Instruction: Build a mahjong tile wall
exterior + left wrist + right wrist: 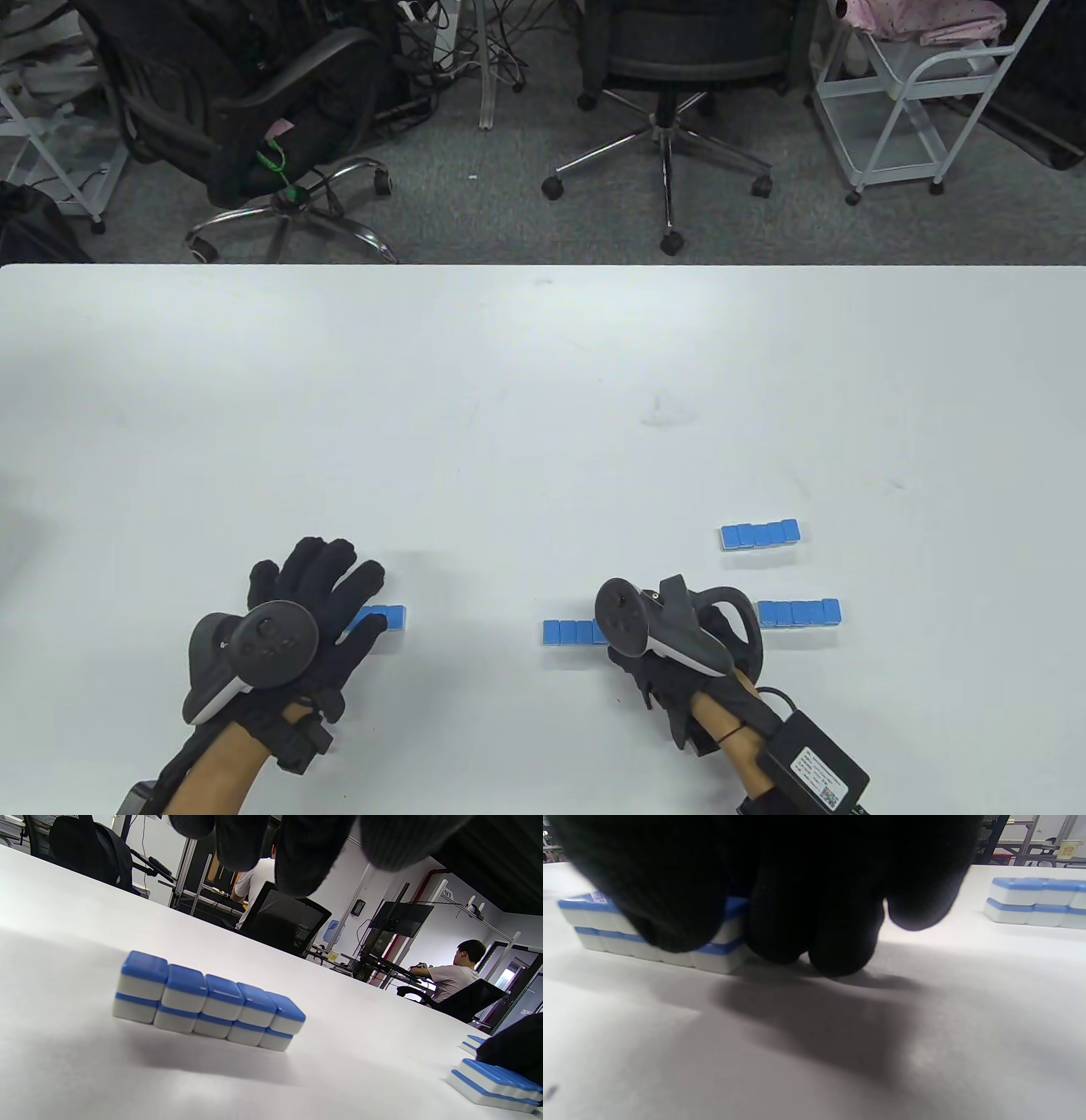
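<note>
Right wrist view: your right-hand fingers (835, 921) hang bunched close together, tips down at the table surface, directly against the near end of a two-layer tile block (649, 938). Whether they pinch that block or only touch its end, I cannot tell. In the table view your right hand (670, 654) covers the right end of this same block, with only its left tiles showing. A second two-layer block (1039, 902) stands well apart to the right in the wrist view.

Your left hand (314, 611) lies flat with its fingers straight and spread, held above the table. Its fingers (305, 853) hang in from the top of the left wrist view, clear of the stacked block (208, 1005) below them, and grip nothing. That block is five tiles long and two high, blue backs up, and stands upright on the white table (543, 382). In the table view only its right end shows past your fingertips.

Two further blocks sit on the table's right side: one (799, 612) just right of your right hand, one (760, 534) farther back.

Office chairs (670, 93) and a white cart (916, 93) stand beyond the far table edge.
</note>
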